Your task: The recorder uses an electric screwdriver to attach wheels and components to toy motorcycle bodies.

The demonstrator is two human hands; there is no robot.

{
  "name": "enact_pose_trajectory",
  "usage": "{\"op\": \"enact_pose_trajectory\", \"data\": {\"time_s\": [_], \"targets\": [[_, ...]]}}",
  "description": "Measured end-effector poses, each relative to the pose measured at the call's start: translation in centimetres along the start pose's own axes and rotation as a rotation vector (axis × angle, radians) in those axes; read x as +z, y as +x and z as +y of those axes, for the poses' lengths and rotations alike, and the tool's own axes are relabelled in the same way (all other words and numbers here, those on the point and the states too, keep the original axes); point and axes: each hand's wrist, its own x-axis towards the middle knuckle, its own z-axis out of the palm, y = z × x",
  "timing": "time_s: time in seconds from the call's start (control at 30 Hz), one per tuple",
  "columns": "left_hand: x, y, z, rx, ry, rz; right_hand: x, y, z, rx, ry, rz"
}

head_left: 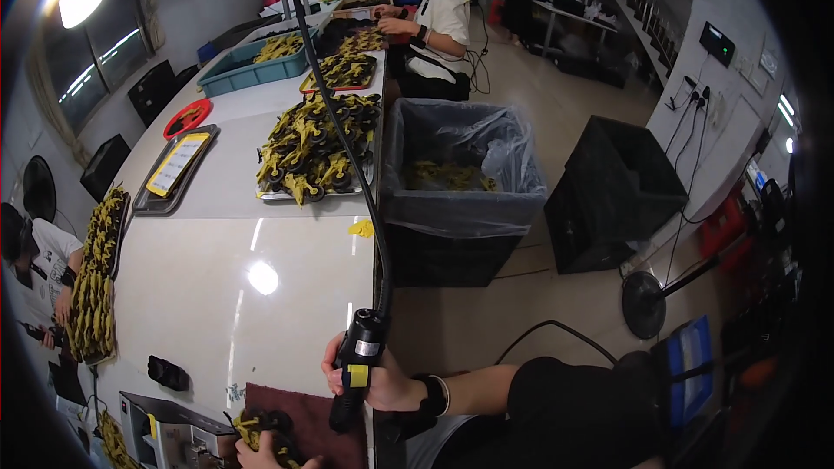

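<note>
In my right hand (387, 380) is a black electric screwdriver (354, 382), held upright over the table's edge with my fingers wrapped round its body. A thick black cable (372, 200) runs up from its top. At the lower edge my left hand (261, 454) grips a yellow-and-black wheeled toy (254, 424) above a dark red cloth (334, 447). The lower part of this hand is cut off by the picture's edge. The screwdriver's lower end is apart from the toy.
A heap of similar yellow-and-black toys (317, 148) lies ahead on the white table (191, 278). Right of it stands a lined bin (460, 217). A metal box (174, 430) sits left of the cloth. Co-workers sit at the far end (439, 22) and left side (56, 252).
</note>
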Motion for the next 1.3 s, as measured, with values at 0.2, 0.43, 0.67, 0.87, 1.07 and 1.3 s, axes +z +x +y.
{"op": "enact_pose_trajectory", "data": {"time_s": [0.2, 0.43, 0.67, 0.87, 1.07, 1.3], "targets": [[0.8, -0.8, 0.3, 0.092, -0.040, 0.079, 0.7, 0.1, -0.4, 0.022, 0.006, -0.023], [1.9, -0.6, 0.5, 0.196, -0.098, 0.176, 0.8, -0.3, -0.5, 0.000, -0.032, -0.001], [-0.4, -3.3, 0.3, 0.206, -0.145, 0.240, 0.4, -0.4, 0.2, 0.028, -0.022, 0.010], [-2.1, -15.8, -3.8, -0.059, -0.070, 0.392, 0.4, -0.2, -0.3, -0.030, -0.161, -0.049], [1.0, -31.0, -4.0, -0.509, -0.474, 0.741, -1.8, 3.5, -4.4, 0.174, -0.001, -0.365], [9.3, -39.6, 0.1, -1.341, -0.488, 0.535, 0.9, 4.2, -1.5, 0.269, -0.013, -0.431]]}}
